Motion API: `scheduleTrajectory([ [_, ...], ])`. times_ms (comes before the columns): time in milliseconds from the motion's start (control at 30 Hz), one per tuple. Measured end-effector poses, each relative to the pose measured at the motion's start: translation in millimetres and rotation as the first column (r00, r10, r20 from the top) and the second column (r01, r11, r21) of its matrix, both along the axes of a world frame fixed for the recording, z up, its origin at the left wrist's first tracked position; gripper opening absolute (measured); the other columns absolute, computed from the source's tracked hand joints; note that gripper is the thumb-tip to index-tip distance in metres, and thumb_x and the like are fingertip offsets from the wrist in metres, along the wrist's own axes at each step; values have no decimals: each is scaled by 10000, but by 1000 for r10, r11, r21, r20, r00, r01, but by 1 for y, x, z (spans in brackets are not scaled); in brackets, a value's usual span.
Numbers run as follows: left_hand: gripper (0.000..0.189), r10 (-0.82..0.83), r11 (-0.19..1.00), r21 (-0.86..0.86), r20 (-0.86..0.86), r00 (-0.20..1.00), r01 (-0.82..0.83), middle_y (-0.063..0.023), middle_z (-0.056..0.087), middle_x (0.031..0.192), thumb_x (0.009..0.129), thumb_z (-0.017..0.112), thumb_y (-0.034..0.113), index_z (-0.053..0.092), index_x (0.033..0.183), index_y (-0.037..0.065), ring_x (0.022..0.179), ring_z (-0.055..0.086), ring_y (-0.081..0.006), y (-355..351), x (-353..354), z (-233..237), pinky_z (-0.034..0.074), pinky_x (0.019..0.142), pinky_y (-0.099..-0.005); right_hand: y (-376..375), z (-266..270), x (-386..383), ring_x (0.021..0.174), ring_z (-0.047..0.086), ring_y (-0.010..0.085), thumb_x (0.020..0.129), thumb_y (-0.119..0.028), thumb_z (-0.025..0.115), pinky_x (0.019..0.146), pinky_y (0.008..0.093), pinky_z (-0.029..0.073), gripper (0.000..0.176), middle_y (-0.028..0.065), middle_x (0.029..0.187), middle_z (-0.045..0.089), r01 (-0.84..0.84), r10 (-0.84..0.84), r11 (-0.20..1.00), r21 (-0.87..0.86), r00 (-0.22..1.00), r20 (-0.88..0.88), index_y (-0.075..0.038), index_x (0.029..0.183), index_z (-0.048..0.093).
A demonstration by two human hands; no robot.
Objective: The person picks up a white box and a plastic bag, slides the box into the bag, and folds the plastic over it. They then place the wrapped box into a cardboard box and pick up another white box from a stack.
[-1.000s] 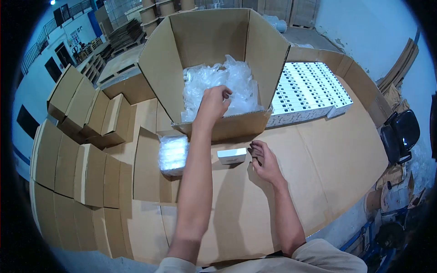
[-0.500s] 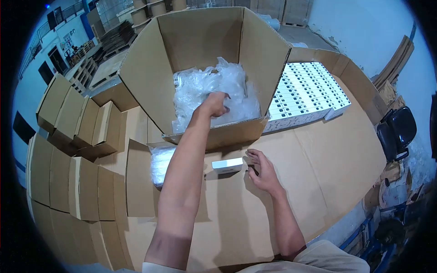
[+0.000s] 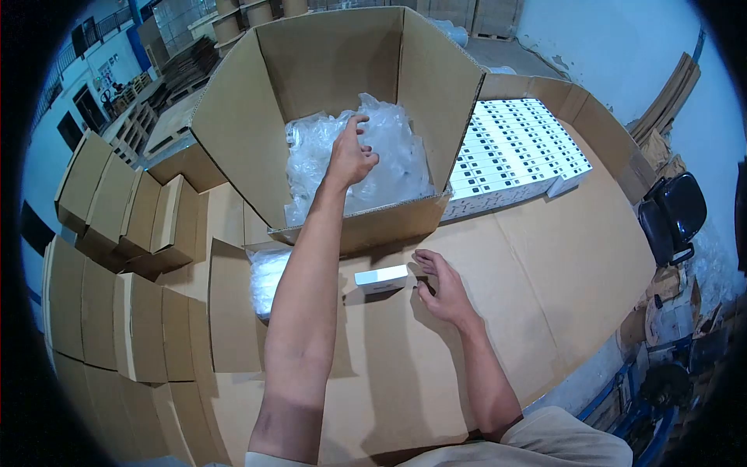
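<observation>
My left hand [image 3: 353,158] reaches into a large cardboard box [image 3: 354,237] over a heap of clear plastic bags [image 3: 393,148]. Its fingers are spread and slightly bent, with nothing seen in them. On the cardboard-covered table lies a small white box [image 3: 381,278], long and narrow. My right hand [image 3: 445,292] rests just right of it, fingers apart and curved, fingertips close to its end. Left of my forearm, partly hidden by it, sits a plastic-wrapped bundle [image 3: 267,280] against a cardboard panel.
Rows of white boxes [image 3: 517,148] with small dark marks are packed at the back right. Brown cardboard cartons [image 3: 148,327] stand along the left side. A black chair [image 3: 675,214] is beyond the table's right edge.
My left hand has lifted a little and moved left over the plastic bags, its fingers now more extended. My right hand and the small white box stay in place; the view has shifted slightly.
</observation>
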State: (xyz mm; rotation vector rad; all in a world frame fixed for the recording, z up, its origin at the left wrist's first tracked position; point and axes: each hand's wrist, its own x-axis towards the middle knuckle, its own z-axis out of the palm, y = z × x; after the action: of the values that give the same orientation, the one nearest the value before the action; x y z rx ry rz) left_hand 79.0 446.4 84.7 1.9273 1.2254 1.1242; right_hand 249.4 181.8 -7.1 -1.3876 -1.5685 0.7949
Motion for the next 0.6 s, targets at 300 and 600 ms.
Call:
scheduleTrajectory([
  [300,164,100,994,61,-139,985,-92,-228,735,916,963,662,110,692,1077,-4,922,735,-361,2,-1,3,562,804,-427,1,-2,1,1255,613,384,850,48,614,1085,441,506,579,232,1373,593,-10,10,1000,7,1000,-2,2,1406,458],
  [600,338,278,954,109,28,960,-279,-277,701,906,997,669,314,656,1073,-14,900,677,-481,-3,1,16,517,789,-516,0,2,0,1279,602,371,849,52,611,1101,439,491,582,230,1377,591,-15,15,1000,-7,1000,-12,3,1408,459],
])
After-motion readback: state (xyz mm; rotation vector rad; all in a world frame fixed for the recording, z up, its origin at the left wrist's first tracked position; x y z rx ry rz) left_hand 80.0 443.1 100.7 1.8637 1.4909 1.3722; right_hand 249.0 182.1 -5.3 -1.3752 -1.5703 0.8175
